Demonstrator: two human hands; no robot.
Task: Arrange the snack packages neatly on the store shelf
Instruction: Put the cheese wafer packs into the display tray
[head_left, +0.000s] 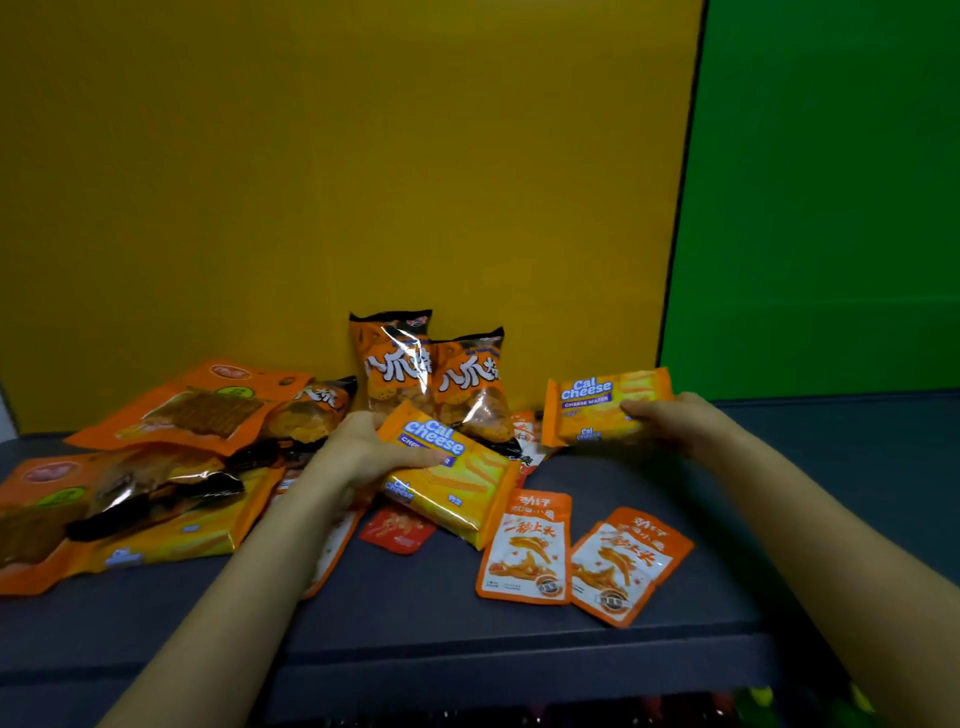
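Snack packages lie scattered on the grey shelf (467, 623): big orange bags (197, 410) far left, two chip bags (431, 374) upright at the yellow wall. Left hand (363, 452) grips one wafer pack (457, 483), right hand (670, 421) another (597, 405). Two sachets (576, 556) lie near.

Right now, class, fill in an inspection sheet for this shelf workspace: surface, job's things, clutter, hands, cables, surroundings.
Surface: dark grey shelf, partly covered.
Job's things: two Cal Cheese wafer packs, one in each hand; two orange chip bags upright against the wall.
Clutter: orange pouches heaped left; two small sachets lying flat.
Hands: left hand and right hand both gripping.
Cables: nothing seen.
Surroundings: yellow panel, green panel.
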